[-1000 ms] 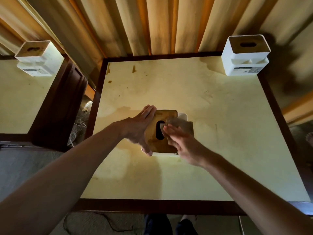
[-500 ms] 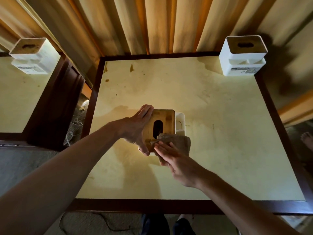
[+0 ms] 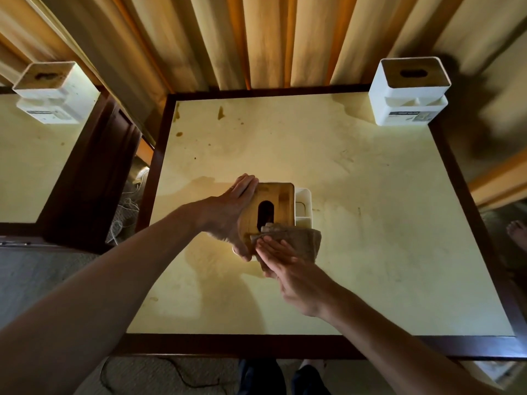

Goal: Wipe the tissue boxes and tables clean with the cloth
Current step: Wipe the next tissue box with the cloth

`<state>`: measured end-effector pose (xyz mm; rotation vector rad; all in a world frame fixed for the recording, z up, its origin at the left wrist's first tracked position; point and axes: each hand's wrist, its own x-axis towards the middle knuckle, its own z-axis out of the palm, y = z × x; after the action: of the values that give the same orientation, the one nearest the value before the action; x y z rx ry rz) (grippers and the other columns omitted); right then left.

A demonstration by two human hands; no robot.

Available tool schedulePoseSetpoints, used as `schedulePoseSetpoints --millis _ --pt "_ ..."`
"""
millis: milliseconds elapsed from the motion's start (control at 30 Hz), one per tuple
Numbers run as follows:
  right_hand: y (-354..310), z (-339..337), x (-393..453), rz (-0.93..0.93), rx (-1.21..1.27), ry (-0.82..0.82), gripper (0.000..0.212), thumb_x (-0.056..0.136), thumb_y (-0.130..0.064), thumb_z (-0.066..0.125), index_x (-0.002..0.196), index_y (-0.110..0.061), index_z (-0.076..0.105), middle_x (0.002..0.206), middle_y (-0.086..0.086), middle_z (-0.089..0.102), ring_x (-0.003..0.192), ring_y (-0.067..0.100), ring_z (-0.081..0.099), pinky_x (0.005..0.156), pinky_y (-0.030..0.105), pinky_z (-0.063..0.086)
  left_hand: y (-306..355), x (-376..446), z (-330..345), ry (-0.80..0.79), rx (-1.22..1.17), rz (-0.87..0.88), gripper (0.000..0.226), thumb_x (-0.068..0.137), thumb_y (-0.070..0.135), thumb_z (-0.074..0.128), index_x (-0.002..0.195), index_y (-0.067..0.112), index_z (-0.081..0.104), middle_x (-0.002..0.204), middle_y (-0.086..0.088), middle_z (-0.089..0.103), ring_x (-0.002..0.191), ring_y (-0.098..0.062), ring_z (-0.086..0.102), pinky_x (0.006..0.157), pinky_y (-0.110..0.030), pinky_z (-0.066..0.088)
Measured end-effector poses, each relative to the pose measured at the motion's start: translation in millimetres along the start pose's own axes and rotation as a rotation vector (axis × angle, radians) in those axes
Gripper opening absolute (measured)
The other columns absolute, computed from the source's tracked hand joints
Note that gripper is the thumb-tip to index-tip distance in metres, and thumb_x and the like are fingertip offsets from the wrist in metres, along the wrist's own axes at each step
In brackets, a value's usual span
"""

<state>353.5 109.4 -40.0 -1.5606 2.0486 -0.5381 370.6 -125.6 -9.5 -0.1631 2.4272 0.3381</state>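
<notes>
The square cream-topped counter with a dark wooden frame [image 3: 370, 252] carries stains toward its far-left corner, so wiping there looks not yet done. Near its middle stands the white plastic tissue box with a wooden lid [image 3: 281, 205]; its oval slot runs near-to-far, and a small side compartment sits on its right. It is probably light and rigid, likely to slide unless braced at its sides. The left hand [image 3: 228, 215] holds its left side, fingers along the far-left edge, thumb curled round the near corner. The soft, limp brown cloth [image 3: 302, 242] drapes over the box's near edge, pressed flat under the right hand [image 3: 288, 266], fingers straight.
</notes>
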Motion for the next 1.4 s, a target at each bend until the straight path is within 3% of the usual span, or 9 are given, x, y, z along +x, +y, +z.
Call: schedulePoseSetpoints --millis 733,833,933,1000,1067,1133,1233,1333,1400 --pt "3.1 2.7 -10.6 0.038 0.058 0.093 0.071 0.096 0.0 0.05 0.155 -0.015 0.012 0.162 -0.003 0.01 0.141 -0.002 -0.008 0.12 0.023 -0.005 8.7 -5.4 -6.9 -0.041 0.059 -0.044 0.167 0.049 0.075 0.083 0.144 0.018 -0.042 0.152 0.01 -0.046 0.132 -0.007 -0.043 0.121 -0.043 0.008" --pt "8.2 -9.8 -35.8 0.128 0.164 0.138 0.064 0.098 0.001 0.045 0.154 -0.022 0.024 0.158 -0.006 0.025 0.144 -0.002 0.016 0.121 0.026 0.017 9.4 -5.3 -7.6 -0.035 0.071 -0.036 0.167 0.048 0.076 0.082 0.143 0.019 -0.043 0.15 0.011 -0.048 0.132 -0.008 -0.045 0.12 -0.041 0.003" --pt "9.2 -31.1 -57.2 0.223 0.43 0.219 0.044 0.102 -0.007 0.042 0.144 -0.023 0.043 0.113 -0.011 0.062 0.081 -0.023 0.056 0.077 0.008 0.05 11.5 -6.8 -9.7 -0.02 0.119 -0.028 0.166 0.049 0.077 0.081 0.145 0.018 -0.04 0.151 0.007 -0.047 0.132 -0.01 -0.045 0.116 -0.036 -0.005" --pt "16.4 -41.0 -67.7 0.242 0.588 0.332 0.033 0.104 -0.025 0.038 0.135 -0.032 0.048 0.081 -0.003 0.066 0.062 0.001 0.063 0.059 0.024 0.054 13.7 -8.6 -9.4 0.02 0.158 -0.018 0.164 0.049 0.077 0.081 0.147 0.019 -0.037 0.15 0.006 -0.049 0.133 -0.012 -0.046 0.111 -0.033 -0.008" --pt "27.1 -47.2 -74.4 0.259 0.759 0.475 0.029 0.103 -0.031 0.038 0.127 -0.037 0.053 0.088 0.022 0.066 0.073 0.036 0.065 0.067 0.039 0.055 17.3 -10.8 -7.8 0.07 0.185 -0.012 0.163 0.049 0.078 0.081 0.148 0.022 -0.036 0.149 0.006 -0.051 0.134 -0.015 -0.048 0.111 -0.036 -0.009" --pt "34.5 -52.5 -77.5 0.278 0.956 0.625 0.027 0.102 -0.028 0.04 0.12 -0.034 0.059 0.09 0.033 0.059 0.064 0.047 0.057 0.058 0.043 0.055 22.1 -12.6 -5.6 0.117 0.195 -0.003 0.159 0.051 0.078 0.08 0.15 0.024 -0.034 0.148 0.007 -0.052 0.135 -0.015 -0.049 0.114 -0.039 -0.01" --pt "43.6 -62.4 -83.4 0.309 1.179 0.797 0.025 0.098 -0.024 0.047 0.112 -0.027 0.067 0.085 0.027 0.058 0.074 0.026 0.05 0.057 0.028 0.046 42.3 -17.9 0.3 0.212 0.075 0.004 0.143 0.062 0.078 0.074 0.156 0.024 -0.019 0.149 0.012 -0.05 0.137 -0.01 -0.046 0.118 -0.041 -0.008" --pt "56.6 -59.4 -92.4 0.317 1.279 0.814 0.026 0.091 -0.038 0.054 0.11 -0.031 0.071 0.087 0.018 0.057 0.08 0.029 0.046 0.06 0.039 0.039 83.2 -21.4 17.9 0.414 -0.102 -0.047 0.112 0.077 0.067 0.071 0.16 0.023 0.008 0.162 0.01 -0.027 0.15 -0.016 -0.022 0.123 -0.043 0.005" --pt "62.7 -51.0 -93.5 0.351 1.266 0.836 0.024 0.1 -0.026 0.049 0.109 -0.03 0.07 0.083 0.011 0.062 0.078 0.027 0.051 0.063 0.035 0.041 113.9 -18.0 36.0 0.545 -0.171 -0.084 0.087 0.082 0.057 0.068 0.153 0.026 0.03 0.165 0.006 -0.007 0.152 -0.02 -0.004 0.124 -0.046 0.012"
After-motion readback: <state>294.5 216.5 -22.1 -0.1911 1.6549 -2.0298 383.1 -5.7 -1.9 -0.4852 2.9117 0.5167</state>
